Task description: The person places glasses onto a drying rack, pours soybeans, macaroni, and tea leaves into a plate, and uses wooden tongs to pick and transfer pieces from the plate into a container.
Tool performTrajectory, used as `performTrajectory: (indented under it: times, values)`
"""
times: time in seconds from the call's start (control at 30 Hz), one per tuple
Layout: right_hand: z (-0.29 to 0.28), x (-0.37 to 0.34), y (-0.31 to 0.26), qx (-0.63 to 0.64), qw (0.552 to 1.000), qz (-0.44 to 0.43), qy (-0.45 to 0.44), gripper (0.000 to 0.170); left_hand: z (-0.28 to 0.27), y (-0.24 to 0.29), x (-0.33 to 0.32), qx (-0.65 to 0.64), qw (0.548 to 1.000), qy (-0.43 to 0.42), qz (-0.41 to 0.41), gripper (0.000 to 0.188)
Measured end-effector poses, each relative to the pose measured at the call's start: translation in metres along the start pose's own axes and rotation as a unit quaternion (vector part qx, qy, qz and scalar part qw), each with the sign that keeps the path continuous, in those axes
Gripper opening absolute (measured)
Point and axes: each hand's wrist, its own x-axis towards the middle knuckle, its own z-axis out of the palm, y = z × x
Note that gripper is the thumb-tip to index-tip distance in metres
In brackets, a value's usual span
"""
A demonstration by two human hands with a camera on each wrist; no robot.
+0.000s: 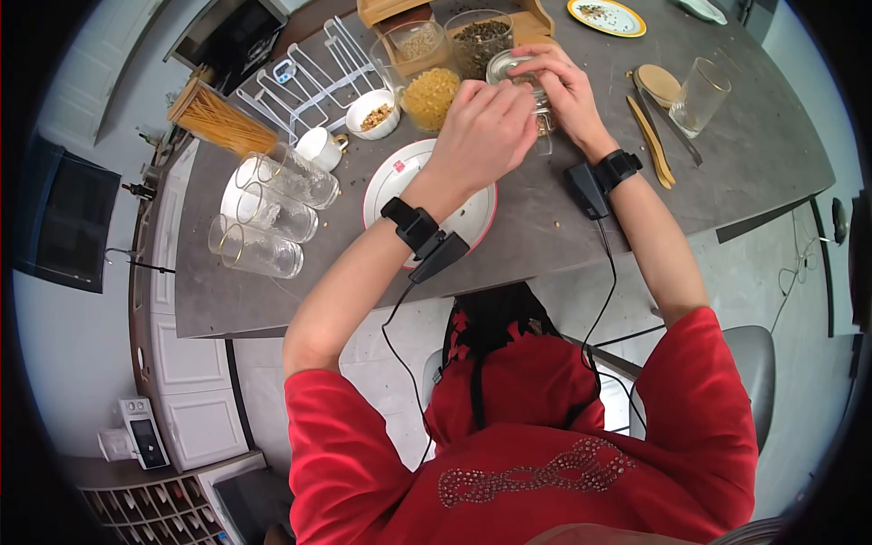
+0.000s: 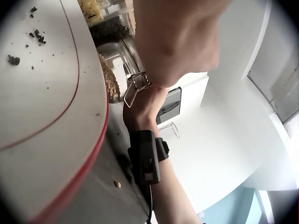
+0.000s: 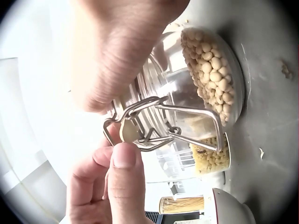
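Observation:
A clip-top glass jar (image 1: 506, 68) (image 3: 163, 77) stands at the far side of the plate, with pale round beans (image 3: 212, 74) inside. My right hand (image 1: 565, 95) (image 3: 126, 46) grips the top of the jar from the right, fingers bent over the lid. From the left, my left hand (image 1: 481, 132) (image 2: 177, 42) reaches to the wire clasp (image 3: 187, 112) (image 2: 133, 88). In the right wrist view its thumb (image 3: 126, 172) and bent fingers pinch at the clasp's end, beside a pale tab (image 3: 130, 130). The head view hides the left fingertips.
A red-rimmed plate (image 1: 381, 195) lies under my left forearm. Left of it stand tumblers (image 1: 263, 250), a white cup (image 1: 318, 148), a bowl (image 1: 372, 115) and a rack (image 1: 300, 82). Pasta (image 1: 429, 95) and dark-filled (image 1: 481, 45) jars are behind; tongs (image 1: 651, 141) and a glass (image 1: 699, 98) lie right.

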Motion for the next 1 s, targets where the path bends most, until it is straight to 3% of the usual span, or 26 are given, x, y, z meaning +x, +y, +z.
performTrajectory:
  times: [0.13,0.4,0.5,0.8,1.0]
  values:
    - [0.002,-0.001,-0.004,-0.034,0.999,-0.038,0.011,0.029,-0.004,-0.006,0.007,-0.023,1.0,-0.016,-0.003,0.013]
    - [0.005,-0.003,0.002,-0.024,0.999,-0.038,0.029,0.028,0.001,-0.016,0.012,-0.158,0.979,-0.004,-0.132,0.01]
    - [0.006,-0.001,0.005,-0.005,0.999,-0.029,0.036,0.029,0.002,-0.023,0.011,-0.121,0.989,-0.012,-0.09,0.012]
    - [0.005,0.001,0.003,-0.021,0.999,-0.029,0.036,0.033,-0.014,-0.01,0.007,-0.098,0.993,-0.023,-0.067,0.03]
    - [0.001,0.003,-0.003,-0.019,0.999,-0.001,0.027,0.031,-0.015,-0.007,0.005,-0.129,0.985,-0.067,-0.098,0.022]
